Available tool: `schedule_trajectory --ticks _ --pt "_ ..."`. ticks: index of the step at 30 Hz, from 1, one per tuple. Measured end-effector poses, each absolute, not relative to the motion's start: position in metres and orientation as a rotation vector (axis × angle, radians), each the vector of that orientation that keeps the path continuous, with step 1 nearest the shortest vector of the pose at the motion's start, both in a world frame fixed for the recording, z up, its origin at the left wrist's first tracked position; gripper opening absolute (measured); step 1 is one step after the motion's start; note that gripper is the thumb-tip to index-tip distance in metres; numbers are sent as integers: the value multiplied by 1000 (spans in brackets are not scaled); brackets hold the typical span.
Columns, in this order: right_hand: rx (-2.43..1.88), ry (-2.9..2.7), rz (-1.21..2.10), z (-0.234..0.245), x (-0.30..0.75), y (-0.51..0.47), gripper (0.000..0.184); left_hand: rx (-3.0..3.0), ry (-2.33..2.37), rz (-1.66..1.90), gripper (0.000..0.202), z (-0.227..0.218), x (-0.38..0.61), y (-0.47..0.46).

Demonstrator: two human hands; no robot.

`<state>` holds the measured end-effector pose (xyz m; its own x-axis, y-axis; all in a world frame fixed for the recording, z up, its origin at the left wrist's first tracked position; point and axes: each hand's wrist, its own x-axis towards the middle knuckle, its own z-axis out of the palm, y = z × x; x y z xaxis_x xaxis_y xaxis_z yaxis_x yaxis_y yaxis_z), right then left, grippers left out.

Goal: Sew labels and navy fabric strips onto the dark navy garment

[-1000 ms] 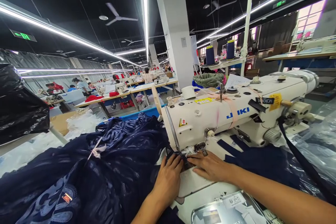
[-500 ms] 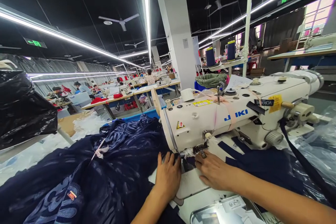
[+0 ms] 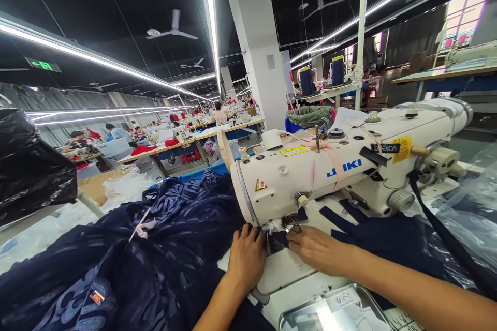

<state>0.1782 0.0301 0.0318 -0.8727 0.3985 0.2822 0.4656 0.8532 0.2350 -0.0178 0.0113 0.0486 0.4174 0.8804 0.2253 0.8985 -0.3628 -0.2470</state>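
In the head view a white sewing machine (image 3: 301, 176) stands ahead, its needle area low at its left end. A small piece of navy fabric (image 3: 277, 243) lies beneath the needle area, between my hands. On its left, my left hand (image 3: 247, 254) bends its fingers down over the dark cloth, close to the machine head. From the right, my right hand (image 3: 320, 251) pinches at the cloth's edge, fingers drawn together; the fingertips are partly hidden beside the machine. A large navy garment (image 3: 166, 258) with pale-blue patterned parts is heaped left of my left hand.
A metal tray (image 3: 287, 320) with paper labels lies near the front edge. Navy fabric strips (image 3: 336, 220) and clear plastic (image 3: 466, 217) are at the right. A black plastic bag (image 3: 34, 160) hangs at far left. Thread cones (image 3: 337, 71) stand behind the machine; people work farther back.
The view has shifted slightly. My right hand's fingers and thumb have drawn closer together beside the cloth. My left hand stays by the machine head, its fingers more bent.
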Motion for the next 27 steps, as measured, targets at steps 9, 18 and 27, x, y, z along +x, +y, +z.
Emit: schedule_trajectory --ticks 9,18,27 --pt "-654 -2801 -479 30 173 23 17 -2358 -1554 -53 29 49 -18 12" --pt "-709 -2810 -472 35 166 17 16 -2354 -1556 -46 27 50 -17 13" --pt "-786 -2820 -486 37 157 12 18 -2347 -1533 -79 24 51 -16 18"
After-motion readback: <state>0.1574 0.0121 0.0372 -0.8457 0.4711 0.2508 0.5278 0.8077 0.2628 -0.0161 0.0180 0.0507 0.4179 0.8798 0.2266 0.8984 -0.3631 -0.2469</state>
